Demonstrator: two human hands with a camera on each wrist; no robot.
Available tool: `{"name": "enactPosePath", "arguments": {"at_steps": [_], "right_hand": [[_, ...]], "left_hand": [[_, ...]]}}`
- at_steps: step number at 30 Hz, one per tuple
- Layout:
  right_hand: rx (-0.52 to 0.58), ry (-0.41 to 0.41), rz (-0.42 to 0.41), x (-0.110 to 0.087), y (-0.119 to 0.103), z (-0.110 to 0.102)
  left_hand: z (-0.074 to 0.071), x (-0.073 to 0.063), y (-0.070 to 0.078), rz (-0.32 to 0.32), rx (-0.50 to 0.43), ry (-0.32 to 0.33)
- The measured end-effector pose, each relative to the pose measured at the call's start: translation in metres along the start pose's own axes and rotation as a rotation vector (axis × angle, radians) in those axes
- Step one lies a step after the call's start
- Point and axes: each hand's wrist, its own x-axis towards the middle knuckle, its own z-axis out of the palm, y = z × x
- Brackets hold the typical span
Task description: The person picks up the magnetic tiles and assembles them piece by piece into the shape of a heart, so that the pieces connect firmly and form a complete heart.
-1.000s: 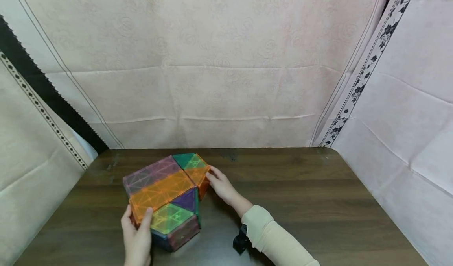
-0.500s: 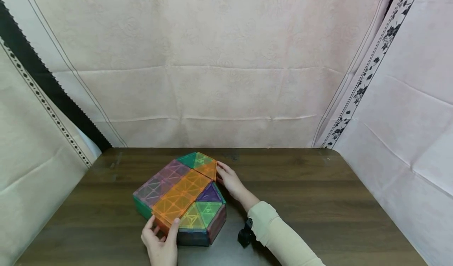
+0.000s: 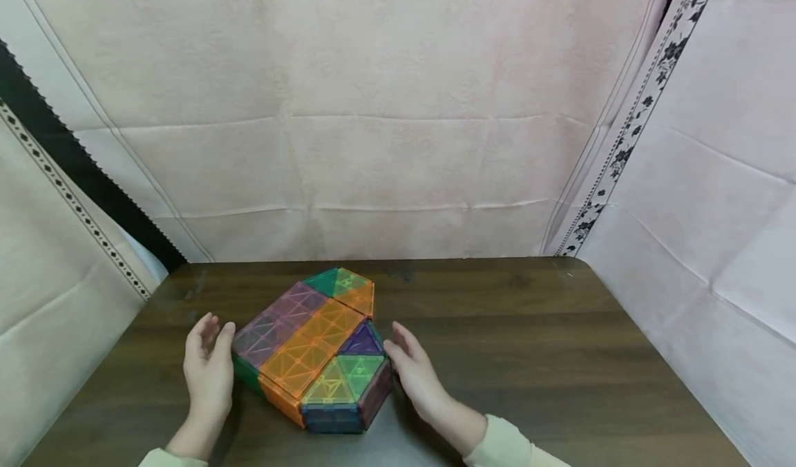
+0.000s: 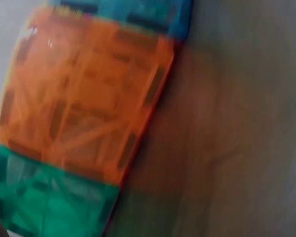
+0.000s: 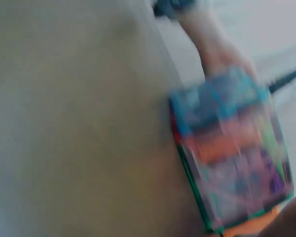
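A flat, box-like structure of translucent magnetic tiles (image 3: pixel 311 346) lies on the wooden table, with purple, orange, green, yellow and blue panels. At its left corner is my left hand (image 3: pixel 209 370), fingers loosely bent and thumb right at the green side wall. My right hand (image 3: pixel 418 376) is beside the right wall, its thumb tip close to the purple triangle's corner. Orange and green side tiles (image 4: pixel 84 98) fill the left wrist view. Blurred in the right wrist view, the structure (image 5: pixel 232 153) shows its wall, with the left hand (image 5: pixel 222 54) behind it.
The brown wooden table (image 3: pixel 528 356) extends to both sides, its far edge meeting a pale hanging cloth (image 3: pixel 398 142). More cloth with a dark floral border (image 3: pixel 622 156) hangs on the right, and a black lace strip (image 3: pixel 81 149) runs down the left.
The left hand has let go of the structure's front end and moved to its left side. The right hand has slid nearer along the right side. The structure has turned and lies flat.
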Motion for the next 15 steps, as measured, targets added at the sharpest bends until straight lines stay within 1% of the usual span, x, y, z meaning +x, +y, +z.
{"name": "enactPosePath", "arguments": {"at_steps": [3,7,10,15], "right_hand": [[0.031,-0.053,0.027,-0.020,0.003,0.002],[0.019,-0.112,0.036,-0.039,0.008,0.006],[0.000,-0.137,0.040,-0.048,0.012,0.010],[0.016,-0.164,0.046,-0.052,0.017,0.012]], "left_hand": [[-0.002,0.008,-0.001,-0.034,0.039,-0.090],[-0.002,0.011,-0.005,-0.065,0.122,-0.199],[-0.001,0.011,-0.007,-0.073,0.168,-0.252],[0.001,0.010,-0.010,-0.089,0.178,-0.302]]}}
